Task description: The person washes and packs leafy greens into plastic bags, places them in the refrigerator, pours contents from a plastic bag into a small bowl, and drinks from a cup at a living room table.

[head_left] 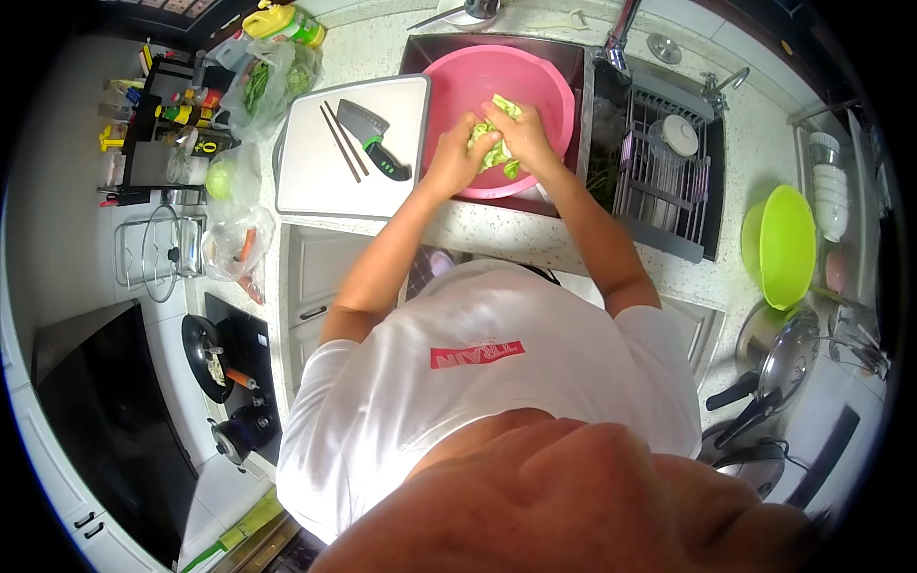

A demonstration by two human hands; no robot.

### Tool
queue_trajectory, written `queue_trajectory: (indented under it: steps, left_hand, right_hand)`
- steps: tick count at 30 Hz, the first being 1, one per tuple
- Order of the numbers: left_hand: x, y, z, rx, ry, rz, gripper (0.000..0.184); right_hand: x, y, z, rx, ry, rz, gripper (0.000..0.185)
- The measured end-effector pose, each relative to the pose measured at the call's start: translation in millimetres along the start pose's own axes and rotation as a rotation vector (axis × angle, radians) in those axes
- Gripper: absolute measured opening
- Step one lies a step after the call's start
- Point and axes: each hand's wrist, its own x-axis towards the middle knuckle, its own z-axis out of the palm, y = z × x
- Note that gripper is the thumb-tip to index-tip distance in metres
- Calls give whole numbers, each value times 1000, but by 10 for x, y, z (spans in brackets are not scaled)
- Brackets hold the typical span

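Observation:
Over a pink basin (444,81) set in the sink, both my hands hold pale green leafy vegetable (492,151). My left hand (455,156) has its fingers closed round the left side of the leaves. On the other side, my right hand (531,143) grips the same leaves. Just left of the basin lies a white cutting board (310,143). It carries a knife (368,134) with a black and green handle and a pair of dark chopsticks (344,141).
A dish rack (659,158) stands in the right sink below the faucet (616,53). Farther right is a green basin (788,246). Bagged greens (258,88) lie left of the board. A pan (205,358) sits on the stove.

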Motion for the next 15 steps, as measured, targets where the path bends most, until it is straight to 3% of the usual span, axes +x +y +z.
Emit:
queue_trajectory:
  steps: [2,5,7,9,12,13,14,15]
  left_hand:
    - [31,-171,122,-211,108,4,24]
    - [122,85,217,-1171,301,-193,21]
    - [82,123,107,-1130,229,-279,22]
    - [168,-11,68,-1094,228,-341,24]
    - [203,-71,144,-1090,203,-414,43]
    - [198,-9,190,-1123,181,-426,48]
    - [172,58,208,-1090,160,-482,63]
    - [226,-204,341,-1031,222,-446,66]
  right_hand:
    - [-2,34,189,375,154,29,15]
    - [202,-18,220,780,507,122,13]
    - [219,-24,-67,1004,268,162,22]
    - [180,-143,-194,855,116,-72,17]
    - [69,-220,183,278,269,-137,18]
    - [19,-204,215,-345,277,-577,24]
    - [-8,-143,255,-803,344,-756,23]
    - [-31,-39,310,-794,371,-697,19]
